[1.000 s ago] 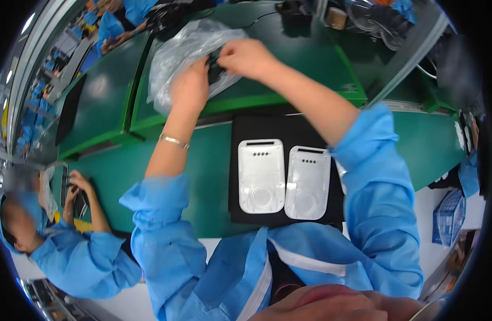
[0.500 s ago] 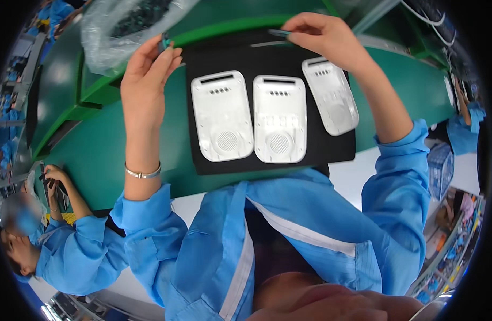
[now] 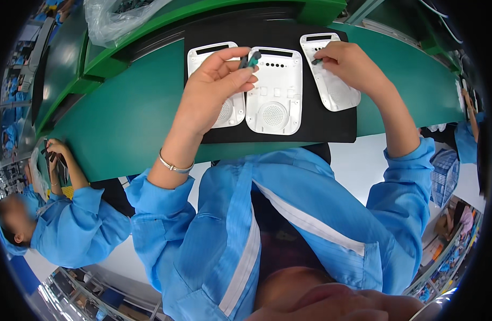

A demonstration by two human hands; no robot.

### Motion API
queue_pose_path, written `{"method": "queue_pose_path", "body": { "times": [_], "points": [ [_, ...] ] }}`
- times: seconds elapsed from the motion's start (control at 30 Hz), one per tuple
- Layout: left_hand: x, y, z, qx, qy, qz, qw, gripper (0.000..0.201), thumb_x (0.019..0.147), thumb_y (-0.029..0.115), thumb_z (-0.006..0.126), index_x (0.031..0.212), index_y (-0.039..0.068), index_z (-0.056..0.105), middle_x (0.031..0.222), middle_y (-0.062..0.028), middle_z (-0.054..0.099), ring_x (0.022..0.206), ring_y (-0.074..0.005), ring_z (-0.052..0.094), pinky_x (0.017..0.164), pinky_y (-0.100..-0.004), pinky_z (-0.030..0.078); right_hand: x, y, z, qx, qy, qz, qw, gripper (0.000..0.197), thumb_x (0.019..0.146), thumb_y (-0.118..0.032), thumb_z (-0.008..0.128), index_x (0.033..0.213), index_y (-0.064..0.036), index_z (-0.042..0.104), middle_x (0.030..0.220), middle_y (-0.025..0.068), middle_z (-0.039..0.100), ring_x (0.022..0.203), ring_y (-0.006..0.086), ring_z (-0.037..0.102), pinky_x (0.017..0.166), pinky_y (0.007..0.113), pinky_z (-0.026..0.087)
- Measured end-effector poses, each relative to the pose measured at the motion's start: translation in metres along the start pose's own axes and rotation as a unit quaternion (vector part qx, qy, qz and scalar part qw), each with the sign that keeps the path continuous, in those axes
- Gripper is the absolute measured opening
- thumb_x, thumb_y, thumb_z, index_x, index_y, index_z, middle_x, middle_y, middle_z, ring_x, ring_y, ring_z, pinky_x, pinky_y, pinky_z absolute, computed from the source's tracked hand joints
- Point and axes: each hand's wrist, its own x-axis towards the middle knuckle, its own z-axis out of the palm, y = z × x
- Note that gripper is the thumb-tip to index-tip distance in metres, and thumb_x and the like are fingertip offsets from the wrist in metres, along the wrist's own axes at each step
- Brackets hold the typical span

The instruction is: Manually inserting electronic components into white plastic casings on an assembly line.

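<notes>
Dark pieces (image 3: 255, 58) sit in the left hand (image 3: 214, 85), fingers partly curled, above the left and middle white covers (image 3: 272, 90); the right hand (image 3: 347, 61) pinches another piece (image 3: 316, 61) at the rightmost cover (image 3: 339, 93). Being bunched, the left ones might slip and fall.

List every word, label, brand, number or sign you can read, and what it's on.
None can be read.
White plastic housings: no lettering I can make out.
Small dark parts in left hand: any print too small to read.
Blue plaid bag at right: too blurred.
</notes>
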Motion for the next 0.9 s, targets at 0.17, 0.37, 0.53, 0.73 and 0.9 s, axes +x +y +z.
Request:
{"method": "queue_pose_path", "body": {
  "times": [0.17,0.37,0.53,0.73,0.9],
  "points": [
    [-0.017,-0.012,0.027,0.052,-0.069,-0.042,0.995,0.032,0.085,0.001,0.058,0.116,-0.001,0.053,0.103,-0.0082,0.061,0.092,-0.0124,0.059,0.083,-0.0240,0.048,0.004,0.016,0.008,-0.056,0.105,-0.150,0.982,0.013,0.078,-0.007,0.063,0.090,-0.0019,0.064,0.099,0.0089,0.059,0.084,0.0251,0.060,0.071,0.031,0.049],
    [0.004,-0.032,0.021,0.290,-0.006,0.045,0.956,0.032,0.085,0.003,0.059,0.117,0.002,0.054,0.101,-0.0089,0.062,0.088,-0.0124,0.060,0.076,-0.0238,0.049,0.009,0.037,0.013,-0.053,0.174,-0.091,0.979,0.012,0.078,-0.008,0.064,0.089,-0.0032,0.065,0.087,0.0084,0.064,0.079,0.0255,0.060,0.070,0.032,0.050],
    [0.012,-0.034,0.018,0.150,0.017,0.048,0.987,0.035,0.084,0.000,0.060,0.118,0.002,0.053,0.100,-0.0093,0.061,0.090,-0.0121,0.059,0.080,-0.0237,0.049,0.013,0.050,0.020,-0.119,0.220,-0.232,0.940,0.011,0.079,-0.012,0.062,0.088,-0.0068,0.068,0.089,0.0054,0.066,0.084,0.0221,0.061,0.074,0.032,0.051],
    [0.014,-0.029,0.016,0.113,0.023,0.030,0.993,0.038,0.083,-0.002,0.059,0.120,-0.001,0.049,0.104,-0.0104,0.061,0.096,-0.0134,0.058,0.084,-0.0244,0.047,0.020,0.051,0.021,-0.106,0.216,-0.281,0.929,0.013,0.074,-0.006,0.066,0.087,-0.0036,0.066,0.090,0.0068,0.065,0.085,0.0237,0.061,0.072,0.031,0.051],
    [0.015,-0.023,0.020,0.095,0.009,0.044,0.994,0.038,0.082,-0.002,0.061,0.118,-0.002,0.048,0.104,-0.0124,0.061,0.096,-0.0148,0.059,0.085,-0.0248,0.048,0.012,0.039,0.015,-0.126,0.195,-0.245,0.941,0.017,0.076,-0.008,0.065,0.092,-0.0059,0.067,0.099,0.0078,0.065,0.093,0.0239,0.060,0.079,0.032,0.050]
  ]
}}
